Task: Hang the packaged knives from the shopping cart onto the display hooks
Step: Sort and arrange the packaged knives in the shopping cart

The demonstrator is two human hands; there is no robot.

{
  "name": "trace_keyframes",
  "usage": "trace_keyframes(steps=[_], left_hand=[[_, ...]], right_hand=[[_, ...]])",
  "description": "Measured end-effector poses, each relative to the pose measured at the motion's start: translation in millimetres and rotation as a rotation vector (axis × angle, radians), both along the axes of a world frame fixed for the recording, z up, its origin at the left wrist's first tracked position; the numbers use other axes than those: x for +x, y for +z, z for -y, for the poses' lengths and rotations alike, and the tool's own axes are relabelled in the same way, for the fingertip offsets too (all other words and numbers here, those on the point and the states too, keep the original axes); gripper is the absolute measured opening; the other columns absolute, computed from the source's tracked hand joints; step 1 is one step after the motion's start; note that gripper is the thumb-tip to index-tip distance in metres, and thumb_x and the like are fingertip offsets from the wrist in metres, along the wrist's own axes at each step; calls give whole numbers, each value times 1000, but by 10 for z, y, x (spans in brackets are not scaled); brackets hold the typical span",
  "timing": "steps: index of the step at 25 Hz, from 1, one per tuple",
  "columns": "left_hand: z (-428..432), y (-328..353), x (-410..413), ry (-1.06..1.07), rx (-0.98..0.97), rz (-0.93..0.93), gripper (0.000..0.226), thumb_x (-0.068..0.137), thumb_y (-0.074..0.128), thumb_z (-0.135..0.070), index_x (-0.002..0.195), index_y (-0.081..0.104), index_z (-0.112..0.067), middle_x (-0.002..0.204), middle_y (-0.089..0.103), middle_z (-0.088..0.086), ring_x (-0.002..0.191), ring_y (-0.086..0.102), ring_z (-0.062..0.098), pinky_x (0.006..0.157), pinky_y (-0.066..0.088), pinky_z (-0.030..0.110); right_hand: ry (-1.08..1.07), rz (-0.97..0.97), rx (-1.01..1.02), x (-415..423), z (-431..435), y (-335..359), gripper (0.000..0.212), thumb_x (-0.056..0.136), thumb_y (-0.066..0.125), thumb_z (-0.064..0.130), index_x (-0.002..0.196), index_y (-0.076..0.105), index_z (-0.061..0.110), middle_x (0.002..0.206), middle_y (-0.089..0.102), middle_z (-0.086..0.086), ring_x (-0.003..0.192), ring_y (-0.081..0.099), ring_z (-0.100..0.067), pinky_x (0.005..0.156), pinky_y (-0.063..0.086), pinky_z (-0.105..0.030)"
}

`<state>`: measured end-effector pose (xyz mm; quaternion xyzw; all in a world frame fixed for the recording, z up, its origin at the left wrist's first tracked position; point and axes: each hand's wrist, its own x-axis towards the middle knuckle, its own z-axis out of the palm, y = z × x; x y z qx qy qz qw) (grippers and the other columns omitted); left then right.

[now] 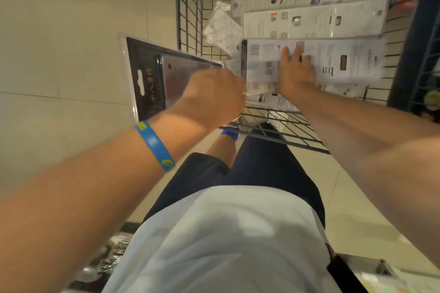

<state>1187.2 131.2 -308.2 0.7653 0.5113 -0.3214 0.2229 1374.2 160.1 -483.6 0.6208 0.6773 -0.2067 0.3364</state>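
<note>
- Left hand [214, 95] grips a black knife package [152, 74] past the left edge of the shopping cart [190, 19]
- Right hand [295, 71], fingers straight, rests on a white package [345, 59] inside

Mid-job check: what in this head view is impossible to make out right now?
Display hooks: outside the head view's edges.
Left hand: fingers hidden behind its own back where it holds the black knife pack.
Knives in the white packs: packs lie back-up in the cart; print blurred.
Lower packs: covered by the right hand and upper packs.
</note>
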Motion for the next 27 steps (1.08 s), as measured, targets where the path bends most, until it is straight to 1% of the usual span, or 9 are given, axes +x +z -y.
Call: trace_keyframes(steps=[1,3,5,9,12,17,20,23,27], left_hand=[[-44,-24,-63,37,-5,34,32,104,41,-37,112,62,-15,71,46,0,62,49,19,52,39,31],[-97,10,-163,63,-21,74,33,103,39,-40,104,62,-15,72,49,0,60,48,18,55,46,32],[-111,111,-230,68,6,87,29,104,38,-39,92,54,-18,81,57,4,67,52,23,64,55,36],[-47,447,-284,116,69,136,28,104,38,-37,97,57,-18,88,61,5,78,61,27,71,56,38],[-21,662,-245,153,6,178,34,106,33,-35,112,62,-19,104,67,9,91,64,29,81,55,39],[-168,869,-35,682,-130,452,39,107,37,-39,130,62,-20,129,65,9,113,61,31,92,49,37],[-261,914,3,976,-32,557,50,105,37,-53,139,55,-22,138,61,7,122,58,31,96,44,36],[-286,927,18,1219,69,672,66,97,43,-66,142,51,-20,140,60,6,122,58,29,97,44,34],[-232,1000,255,1392,54,839,72,91,48,-72,140,50,-20,127,64,9,102,62,27,86,45,35]], right_hand=[[-8,-8,8,-10,-25,72,90,84,79,25,155,26,8,160,24,-30,131,45,-46,102,47,-50],[-44,-48,95,-1,-83,292,42,90,71,16,129,59,7,125,60,-21,103,59,-35,87,51,-43],[-108,-78,133,57,-140,578,17,95,63,14,109,73,13,100,68,-10,84,58,-26,74,46,-34],[-280,-285,150,228,-262,1250,34,98,57,8,121,74,28,118,72,-4,101,67,-26,71,50,-28],[-395,-523,332,263,-233,1739,25,101,59,22,119,75,24,108,76,-1,95,67,-22,72,51,-31],[-716,-1010,595,66,-251,2520,12,96,68,26,98,77,18,81,69,13,73,60,7,67,44,-13],[-1025,-1287,609,27,-362,2987,10,98,68,26,103,75,21,91,77,10,86,71,0,84,56,-25],[-1224,-1558,658,64,-361,3329,11,100,65,24,97,75,23,94,79,3,90,74,-13,84,58,-32],[-1577,-1842,553,246,-384,3577,9,102,62,19,99,70,20,88,77,2,80,71,-11,72,57,-29]])
